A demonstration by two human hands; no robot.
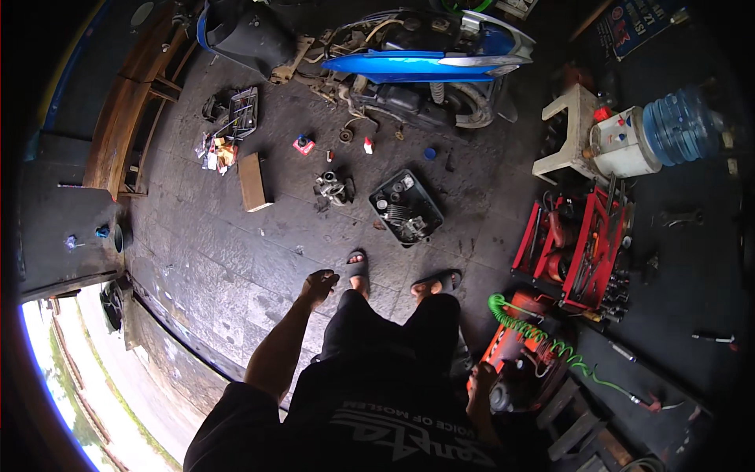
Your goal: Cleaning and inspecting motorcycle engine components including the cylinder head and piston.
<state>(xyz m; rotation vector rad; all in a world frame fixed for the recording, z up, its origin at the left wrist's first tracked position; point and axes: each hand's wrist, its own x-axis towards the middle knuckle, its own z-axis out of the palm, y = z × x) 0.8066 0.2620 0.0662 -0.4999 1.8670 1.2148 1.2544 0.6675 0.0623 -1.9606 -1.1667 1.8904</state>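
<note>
My left hand point(320, 288) hangs over the floor beside my left sandal point(358, 263), its fingers curled in. Whether anything small sits in them is too fine to see. Low on the right, my right hand point(483, 379) is in shadow next to an orange-red air compressor point(510, 334); its fingers do not show clearly, and I cannot tell if it touches the machine. Ahead of my feet lies a black tray point(435, 206) holding metal engine parts point(405, 216). Left of it, a metal engine part point(334, 189) rests on the floor.
A blue motorcycle point(417, 67), partly stripped, stands at the far side. Small bottles, a cardboard box point(253, 182) and a parts pile point(216, 151) lie about. On the right are a red toolbox point(586, 252), a green coiled hose point(523, 324) and a white stool point(562, 130). A wooden bench point(126, 110) lines the left.
</note>
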